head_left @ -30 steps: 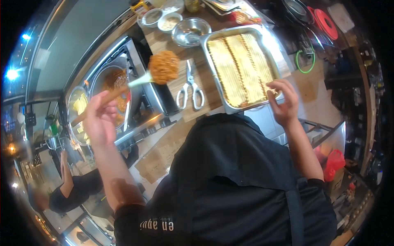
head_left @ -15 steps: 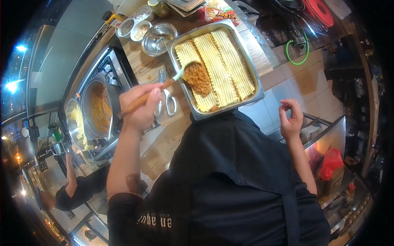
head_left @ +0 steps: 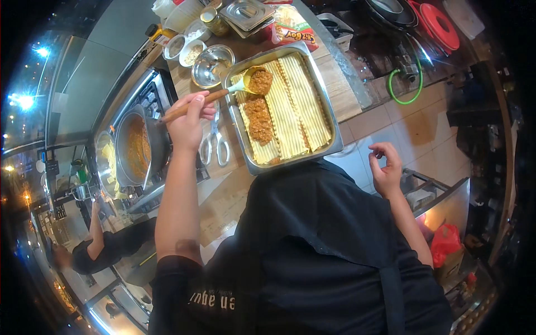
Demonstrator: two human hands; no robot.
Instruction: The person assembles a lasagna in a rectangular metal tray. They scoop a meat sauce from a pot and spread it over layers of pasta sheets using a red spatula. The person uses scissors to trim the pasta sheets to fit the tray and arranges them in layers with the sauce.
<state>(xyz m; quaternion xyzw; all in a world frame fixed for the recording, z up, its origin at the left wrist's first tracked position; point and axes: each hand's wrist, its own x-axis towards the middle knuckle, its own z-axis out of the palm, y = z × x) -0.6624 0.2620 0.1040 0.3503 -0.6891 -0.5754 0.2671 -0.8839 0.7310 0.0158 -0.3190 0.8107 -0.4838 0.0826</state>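
Observation:
My left hand is wrapped round the wooden handle of a serving spoon. The spoon's bowl carries meat sauce over the far left part of a deep metal pan. Rows of ridged lasagne sheets lie lengthwise in it. A mound of brown meat sauce covers part of the left row; the other rows show mostly bare pasta. My right hand hangs in the air right of the pan, holding nothing, fingers loosely curled and thumb apart. Kitchen scissors lie left of the pan.
A large pot of sauce stands on the stove at left, beside a bowl of pasta pieces. Behind the pan are a metal bowl, small bowls, jars and a red food packet. Another person is at lower left.
My left hand has carried the spoon farther from me along the left row, leaving a mound of sauce nearer me. The view has shifted slightly. My right hand remains off to the side.

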